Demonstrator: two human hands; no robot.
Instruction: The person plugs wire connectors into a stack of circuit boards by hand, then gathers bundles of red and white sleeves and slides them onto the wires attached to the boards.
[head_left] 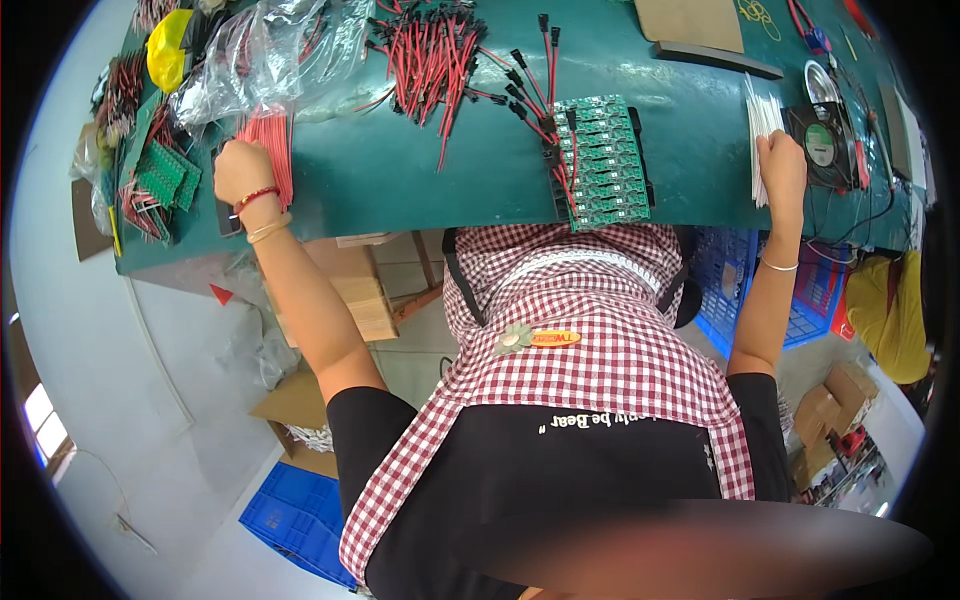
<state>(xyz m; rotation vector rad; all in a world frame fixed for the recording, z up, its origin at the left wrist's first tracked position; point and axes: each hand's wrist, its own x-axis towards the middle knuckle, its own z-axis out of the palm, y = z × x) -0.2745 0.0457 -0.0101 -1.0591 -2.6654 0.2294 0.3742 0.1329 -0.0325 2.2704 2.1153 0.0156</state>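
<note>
At the left, my left hand (pixel 243 180) is closed over the edge of a bundle of red wires (pixel 282 160); its fingertips are partly hidden, so how many wires they pinch cannot be seen. Far to the right, my right hand (pixel 784 168) is closed at a bundle of thin white wires (pixel 762 115), thumb and fingers pressed together on them. Between the hands, at the table's near edge, lies a panel of green circuit boards (pixel 612 165). Red leads with black connectors (pixel 565 165) lie across its left side.
A heap of red-and-black connector leads (pixel 430 60) covers the table's far middle. Clear plastic bags (pixel 275 60) and green boards (pixel 165 175) lie at the left. A black fan (pixel 822 142) stands beside my right hand. Blue crates (pixel 730 290) sit below the table.
</note>
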